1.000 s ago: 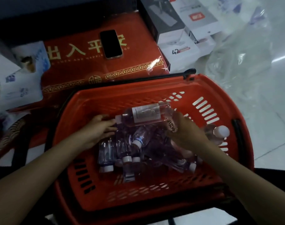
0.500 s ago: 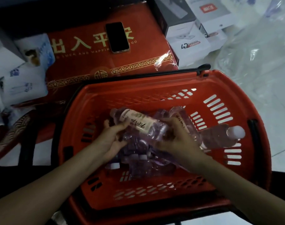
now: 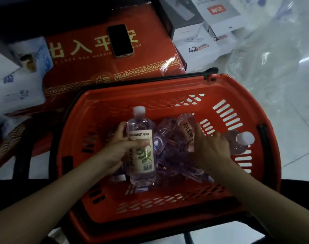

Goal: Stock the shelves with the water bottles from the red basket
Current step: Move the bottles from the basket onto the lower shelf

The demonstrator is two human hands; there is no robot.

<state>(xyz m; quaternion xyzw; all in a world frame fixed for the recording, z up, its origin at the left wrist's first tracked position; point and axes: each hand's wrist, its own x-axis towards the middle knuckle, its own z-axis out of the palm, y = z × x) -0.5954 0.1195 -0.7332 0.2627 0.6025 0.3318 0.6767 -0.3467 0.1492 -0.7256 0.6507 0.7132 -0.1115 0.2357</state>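
Observation:
The red basket [image 3: 167, 206] sits low in front of me with several clear water bottles [image 3: 167, 138] piled in it. My left hand [image 3: 120, 147] grips one labelled bottle [image 3: 141, 155] upright over the pile, its white cap pointing away from me. My right hand [image 3: 208, 148] closes around a second bottle [image 3: 186, 131], tilted with its base up. A further bottle [image 3: 241, 141] leans on the basket's right wall, cap up. No shelf is in view.
A red gift box [image 3: 90, 71] lies behind the basket with a black phone [image 3: 120, 41] on top. White product boxes [image 3: 196, 44] stand at the back right, clear plastic wrap [image 3: 273, 64] on the pale floor to the right, and paper packs [image 3: 18, 85] at the left.
My left hand has turned its bottle from lying sideways to upright and raised it above the pile. My right hand has shifted right onto another bottle. The view moved closer to the basket.

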